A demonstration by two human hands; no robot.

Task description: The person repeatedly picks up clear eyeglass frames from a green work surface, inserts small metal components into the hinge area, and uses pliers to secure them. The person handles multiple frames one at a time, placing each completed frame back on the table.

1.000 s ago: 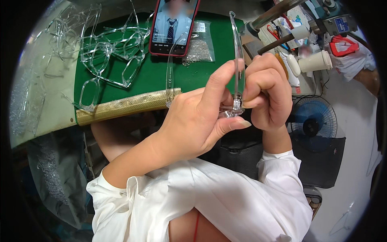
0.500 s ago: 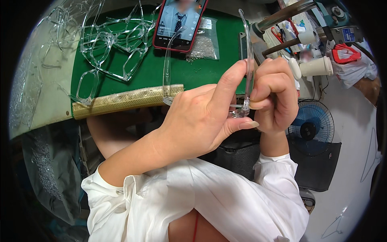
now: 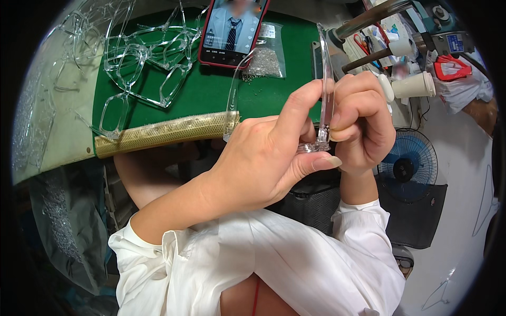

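A clear plastic eyeglasses frame (image 3: 324, 73) is held by my left hand (image 3: 258, 155) over the near edge of the green mat. Its two temples point up and away; the left one rises behind my knuckles. My left thumb and fingers close around the front near the right-hand corner, hiding most of the rims. At that corner's hinge, my right hand (image 3: 367, 118) is curled with thumb and forefinger pinched against the temple's outer side. Tiny dark metal specks show at the fingertips; what they grip is too small to make out.
Several tangled clear eyeglasses frames (image 3: 142, 58) lie on the green mat (image 3: 284, 97). A red-cased phone (image 3: 229, 37) stands beside a clear bag of small metal parts (image 3: 266, 60). A gold mesh-patterned strip (image 3: 168, 132) lines the front edge. At right are a bench press (image 3: 390, 13) and blue fan (image 3: 406, 163).
The held eyeglasses frame has tilted slightly: its temple tips sit lower, and the left temple has shifted right. My right hand has moved a little rightward, still pinched at the hinge.
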